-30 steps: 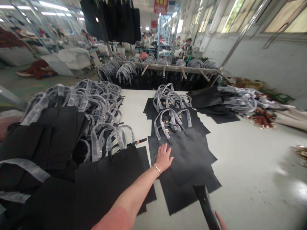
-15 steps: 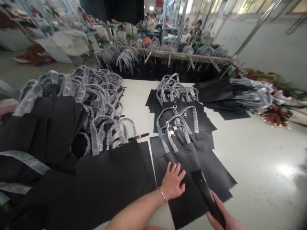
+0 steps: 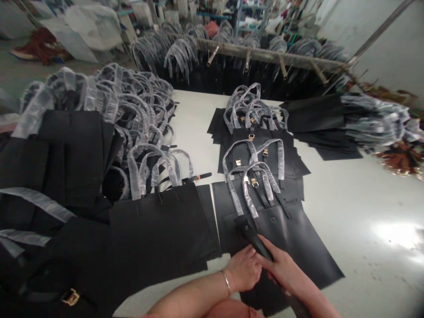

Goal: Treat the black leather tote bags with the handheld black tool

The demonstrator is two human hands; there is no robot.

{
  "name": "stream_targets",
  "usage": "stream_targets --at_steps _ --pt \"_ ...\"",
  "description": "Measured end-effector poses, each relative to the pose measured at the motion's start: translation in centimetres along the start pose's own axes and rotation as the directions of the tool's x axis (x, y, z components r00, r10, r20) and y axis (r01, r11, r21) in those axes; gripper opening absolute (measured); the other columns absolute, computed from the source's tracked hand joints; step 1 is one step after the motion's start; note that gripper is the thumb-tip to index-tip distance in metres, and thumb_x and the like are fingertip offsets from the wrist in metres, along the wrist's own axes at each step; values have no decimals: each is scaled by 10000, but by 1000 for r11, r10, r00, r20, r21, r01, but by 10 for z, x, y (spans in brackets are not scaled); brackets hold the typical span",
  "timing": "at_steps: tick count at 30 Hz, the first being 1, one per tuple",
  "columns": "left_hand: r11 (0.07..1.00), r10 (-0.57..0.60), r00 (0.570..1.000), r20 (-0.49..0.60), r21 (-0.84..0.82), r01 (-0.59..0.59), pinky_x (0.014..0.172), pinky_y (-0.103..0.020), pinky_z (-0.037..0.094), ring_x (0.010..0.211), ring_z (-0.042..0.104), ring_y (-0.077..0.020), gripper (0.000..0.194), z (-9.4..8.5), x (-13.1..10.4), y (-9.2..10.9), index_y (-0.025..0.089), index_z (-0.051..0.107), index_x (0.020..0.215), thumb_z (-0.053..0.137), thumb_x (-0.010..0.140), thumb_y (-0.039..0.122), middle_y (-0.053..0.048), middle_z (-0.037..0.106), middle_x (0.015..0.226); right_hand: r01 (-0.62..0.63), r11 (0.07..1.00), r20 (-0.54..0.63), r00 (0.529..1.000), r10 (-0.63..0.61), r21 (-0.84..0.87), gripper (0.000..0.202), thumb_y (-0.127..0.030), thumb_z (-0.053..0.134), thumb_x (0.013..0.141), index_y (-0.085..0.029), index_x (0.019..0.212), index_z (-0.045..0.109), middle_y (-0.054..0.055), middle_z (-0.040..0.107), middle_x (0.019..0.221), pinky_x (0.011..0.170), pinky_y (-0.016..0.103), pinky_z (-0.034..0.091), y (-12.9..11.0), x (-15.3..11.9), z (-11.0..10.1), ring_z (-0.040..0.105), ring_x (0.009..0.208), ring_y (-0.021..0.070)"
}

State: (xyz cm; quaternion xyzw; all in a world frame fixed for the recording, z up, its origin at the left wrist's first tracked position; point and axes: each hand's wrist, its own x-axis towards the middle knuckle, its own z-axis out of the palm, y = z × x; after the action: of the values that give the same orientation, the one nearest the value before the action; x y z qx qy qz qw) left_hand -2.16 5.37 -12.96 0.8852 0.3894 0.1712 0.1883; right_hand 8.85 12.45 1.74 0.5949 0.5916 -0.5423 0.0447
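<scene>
Right hand (image 3: 284, 267) closed around black handheld tool (image 3: 255, 240); tool head over upper part of black panel (image 3: 294, 238), near base of plastic-wrapped handle (image 3: 232, 192). Left hand (image 3: 244, 268) beside right hand, fingers curled; cannot tell if gripping anything. Silver bracelet (image 3: 225, 282) on left wrist. Panel lies on white table (image 3: 341, 198), atop other black panels. Gold-toned clasps (image 3: 251, 137) among handles beyond. Left: larger pile of black pieces (image 3: 162, 225). Far side: metal rack (image 3: 265, 56), wrapped handles hanging.
</scene>
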Motion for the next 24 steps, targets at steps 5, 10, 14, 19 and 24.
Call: stream_targets --at_steps 5,10,14,19,24 --pt "999 -28 999 -36 -47 26 1047 -428 365 1118 548 -266 203 -1 1 1 111 667 972 525 905 240 -110 694 974 -4 1000 26 1000 4 8 658 -371 523 841 -158 1454 414 -45 579 503 473 256 452 -2 6 -1 587 466 174" --pt "998 1 999 -53 -57 -4 1054 -421 347 1171 521 -273 217 0 1 -1 106 665 952 514 916 257 -113 683 1030 -50 998 47 998 51 -23 660 -369 508 850 -155 1464 395 -35 612 515 459 259 466 7 3 1 619 477 185" --pt "999 8 1000 16 -33 -7 962 -411 411 984 607 -248 211 4 1 -1 115 673 891 491 908 219 -93 700 868 112 991 -52 992 -115 -73 644 -355 570 798 -109 1390 506 116 755 1017 888 371 524 -12 20 9 698 986 277" --pt "998 -14 998 -53 65 17 1114 -390 281 1221 491 -260 394 -9 -2 2 59 585 1214 426 959 313 -140 624 1233 101 995 -291 952 -94 11 710 -511 535 834 -204 1460 409 34 755 849 670 332 567 -21 14 -9 720 751 247" --pt "994 -39 998 -41 105 43 1140 -358 243 1323 398 -235 472 -24 -3 3 60 470 1359 400 970 318 -145 481 1427 -57 994 -234 969 77 92 738 -501 548 822 -196 1473 377 -70 572 496 440 247 453 17 -18 -30 585 455 168"
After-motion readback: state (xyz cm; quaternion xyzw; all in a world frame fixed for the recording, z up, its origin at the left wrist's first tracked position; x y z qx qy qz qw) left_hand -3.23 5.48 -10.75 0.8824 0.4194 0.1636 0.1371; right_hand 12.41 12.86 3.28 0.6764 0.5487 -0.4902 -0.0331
